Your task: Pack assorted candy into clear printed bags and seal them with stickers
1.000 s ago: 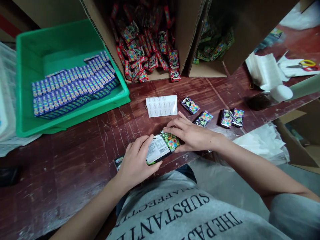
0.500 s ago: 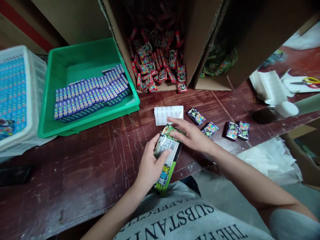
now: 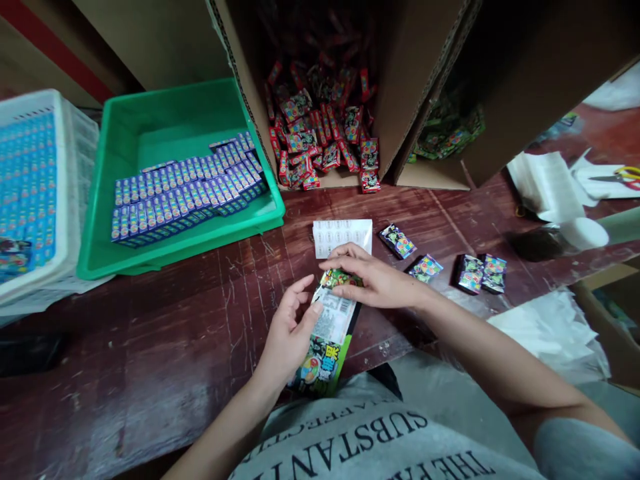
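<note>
Printed packet [image 3: 325, 347]: one, at the table's [image 3: 185, 333] near edge
Left hand [image 3: 287, 327]: fingers parted, half-curled, thumb at packet's side
Right hand [image 3: 385, 283]: fingers closed over packet's upper end
Sticker sheet [image 3: 343, 235]: one
Small dark boxes [image 3: 470, 273]: four

A scuffed dark-red table [image 3: 165, 333] stands over grey floor [image 3: 445, 383].
</note>
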The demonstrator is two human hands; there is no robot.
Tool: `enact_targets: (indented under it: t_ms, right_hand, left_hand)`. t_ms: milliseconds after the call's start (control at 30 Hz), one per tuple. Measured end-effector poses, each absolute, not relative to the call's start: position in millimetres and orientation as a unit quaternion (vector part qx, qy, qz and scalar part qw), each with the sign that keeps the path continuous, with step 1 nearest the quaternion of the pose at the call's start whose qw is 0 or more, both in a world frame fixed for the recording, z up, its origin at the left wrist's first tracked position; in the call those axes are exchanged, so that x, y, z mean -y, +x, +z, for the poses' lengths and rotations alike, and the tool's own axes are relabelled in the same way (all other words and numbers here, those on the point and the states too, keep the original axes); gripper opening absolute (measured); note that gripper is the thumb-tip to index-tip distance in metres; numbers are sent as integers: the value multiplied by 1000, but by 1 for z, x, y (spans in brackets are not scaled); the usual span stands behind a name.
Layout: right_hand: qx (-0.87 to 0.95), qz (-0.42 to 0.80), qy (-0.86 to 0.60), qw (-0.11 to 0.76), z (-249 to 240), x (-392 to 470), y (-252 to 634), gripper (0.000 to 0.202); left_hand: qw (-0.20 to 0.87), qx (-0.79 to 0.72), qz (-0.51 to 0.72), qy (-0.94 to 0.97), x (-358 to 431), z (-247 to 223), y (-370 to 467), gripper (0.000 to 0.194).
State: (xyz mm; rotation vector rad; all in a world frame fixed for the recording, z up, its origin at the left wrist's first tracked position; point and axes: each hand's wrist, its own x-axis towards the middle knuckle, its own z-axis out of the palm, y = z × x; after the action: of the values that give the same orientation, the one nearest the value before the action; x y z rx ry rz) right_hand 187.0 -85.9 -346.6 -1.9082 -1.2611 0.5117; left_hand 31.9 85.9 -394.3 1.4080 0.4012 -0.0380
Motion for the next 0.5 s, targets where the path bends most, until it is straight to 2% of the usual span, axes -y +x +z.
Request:
enact_targets:
  t_ms: [67,133,300,400,500]
  right_hand:
    - [438,151,-779,422,-354,83,178,52]
    - [392,122,-793,450,-360,79,172,49]
    - [331,141,-786,503,-365,65,172,47]
    - [359,188,-772,489,-364,57,182,27]
    - [419,217,-760,446,-363,58,187,20]
  left_hand:
    - [744,-187,3,641,-87,-395,33,55]
    - [752,-190,10,632,-86,-397,34,56]
    - [759,-208,39,616,-79,-400,35,52]
    - [761,-205,47,614,-79,-401,38,48]
    - [757,-190,25,625,-86,-404,38,46]
